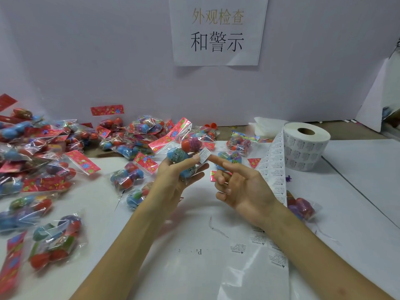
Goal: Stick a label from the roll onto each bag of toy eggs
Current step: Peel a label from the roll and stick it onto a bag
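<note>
One bag of toy eggs [184, 156] is gripped at mid-frame by the left hand [173, 176] while its label [204, 155] is pressed by the outstretched forefinger of the otherwise empty right hand [240, 185], firm smoothing being judged the next need.
</note>
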A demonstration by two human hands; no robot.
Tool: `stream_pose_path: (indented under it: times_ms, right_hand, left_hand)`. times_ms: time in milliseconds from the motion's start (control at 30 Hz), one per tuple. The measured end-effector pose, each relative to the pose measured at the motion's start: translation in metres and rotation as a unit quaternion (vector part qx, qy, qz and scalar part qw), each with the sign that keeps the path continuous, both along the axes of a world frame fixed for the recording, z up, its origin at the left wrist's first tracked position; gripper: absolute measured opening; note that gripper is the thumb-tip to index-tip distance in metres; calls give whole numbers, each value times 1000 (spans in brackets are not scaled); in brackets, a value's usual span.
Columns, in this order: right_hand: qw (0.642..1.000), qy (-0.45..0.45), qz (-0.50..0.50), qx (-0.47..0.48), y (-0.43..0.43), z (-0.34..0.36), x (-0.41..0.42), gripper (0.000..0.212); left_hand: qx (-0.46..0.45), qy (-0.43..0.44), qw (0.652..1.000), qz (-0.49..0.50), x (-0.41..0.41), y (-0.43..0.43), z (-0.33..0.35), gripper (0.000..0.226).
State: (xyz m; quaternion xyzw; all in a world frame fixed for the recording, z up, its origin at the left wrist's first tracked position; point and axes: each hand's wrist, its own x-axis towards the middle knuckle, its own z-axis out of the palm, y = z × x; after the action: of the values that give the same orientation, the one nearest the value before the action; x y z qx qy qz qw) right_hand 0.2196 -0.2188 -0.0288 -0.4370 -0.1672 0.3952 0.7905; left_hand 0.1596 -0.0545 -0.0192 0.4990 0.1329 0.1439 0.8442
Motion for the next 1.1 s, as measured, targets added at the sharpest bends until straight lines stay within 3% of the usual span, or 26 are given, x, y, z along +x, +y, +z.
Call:
stream_pose_path:
  times_ms: [100, 433, 567, 800, 967, 1100]
  right_hand:
    - [1000, -5, 4, -1, 0, 0, 0, 47]
    - [999, -36, 5, -17, 0, 0, 1, 46]
    - [988, -127, -33, -82, 2, 0, 1, 35]
    - [934, -278, -149, -167, 7, -8, -2, 45]
    - [928, -262, -179, -195, 8, -11, 2, 54]
    - [937, -251, -186, -154, 2, -7, 6, 32]
  left_hand:
    - [-4, 0, 1000, 13, 0, 0, 0, 66]
    - [-10, 6, 999, 35, 1, 0, -2, 52]
    - [-15, 11, 999, 42, 2, 1, -3, 53]
    - [-30, 1, 999, 38, 3, 0, -7, 47]
    - [-38, -2, 999, 14, 3, 0, -7, 37]
    - [-12, -17, 1000, -21, 3, -4, -7, 50]
